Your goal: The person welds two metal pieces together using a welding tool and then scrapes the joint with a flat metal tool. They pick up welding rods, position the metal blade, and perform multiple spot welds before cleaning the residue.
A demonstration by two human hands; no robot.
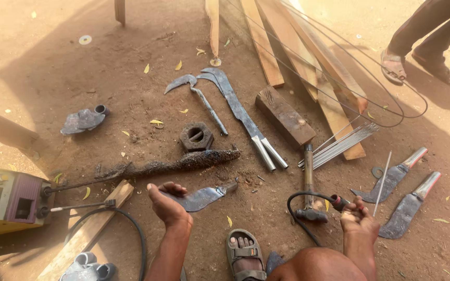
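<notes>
left hand [166,204]: holds curved blade [200,198]; right hand [358,217]: grips electrode holder [338,201]

Single view, head-worn camera. Looks steeply down and forward over the wearer's own forearms and knee onto the dirt ground [131,67]. Close range at the bottom edge; far edge reaches the wooden planks [266,47] and another person's sandalled feet [394,66].

On the dirt floor [105,67] ahead of you lie two long curved blades [225,91] beside a dark wooden block [285,115]. A large hex nut [196,136] sits just above a rough, crusted iron bar [183,162]. To your left stands a yellow welding machine [6,200]. Pale planks [308,57] run off top right, with a bundle of thin rods [345,143] against them.
</notes>
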